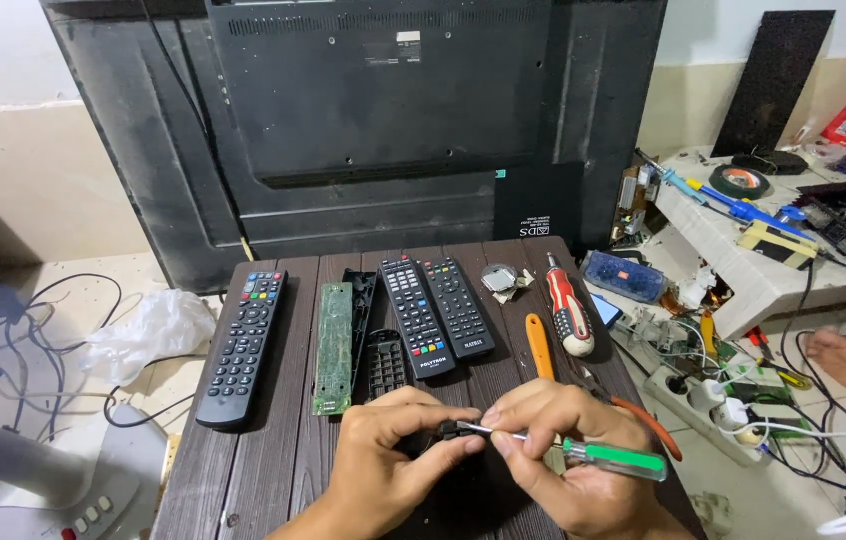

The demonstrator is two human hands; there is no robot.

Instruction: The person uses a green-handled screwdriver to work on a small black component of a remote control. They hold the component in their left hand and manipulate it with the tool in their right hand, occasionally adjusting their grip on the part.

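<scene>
the table [243, 470] is dark slatted wood with a rough, matt grain. the screwdriver [583, 450] in the right hand [563, 460] has a shiny metal shaft and a glossy, see-through green plastic handle. the left hand [393, 450] pinches a small black plastic part [450, 430], matt. the remotes [243, 345] are matt black plastic with rubbery buttons. the circuit board [333, 345] is dull green. at the far right corner lies a glossy red and white plastic-handled screwdriver [570, 305].

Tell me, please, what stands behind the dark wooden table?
A large flat television stands behind the table, its black back panel facing the camera. Its screen side and the wall behind it are covered.
</scene>
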